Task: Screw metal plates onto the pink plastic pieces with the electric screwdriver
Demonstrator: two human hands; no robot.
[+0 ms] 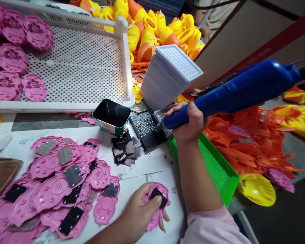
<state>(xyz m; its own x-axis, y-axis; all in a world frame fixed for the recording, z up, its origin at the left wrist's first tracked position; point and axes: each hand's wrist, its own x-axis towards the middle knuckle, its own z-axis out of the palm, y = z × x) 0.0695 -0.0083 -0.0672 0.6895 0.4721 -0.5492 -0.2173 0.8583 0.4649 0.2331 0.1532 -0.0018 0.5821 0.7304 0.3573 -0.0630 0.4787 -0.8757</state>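
My left hand is closed round a pink plastic shell, its thumb pressing on a small black plate set in it. In my right hand is a blue electric screwdriver, its body slanting up to the right. The driver's tip is down at a black perforated tray dotted with small screws. Beside that tray lies a heap of black and grey metal plates. More pink shells, many with a plate on them, are piled at the left.
A black open tub stands behind the plates. At the back left is a white perforated crate with pink parts. Stacked white trays, yellow duck-like parts, a green tray and orange parts surround the right side.
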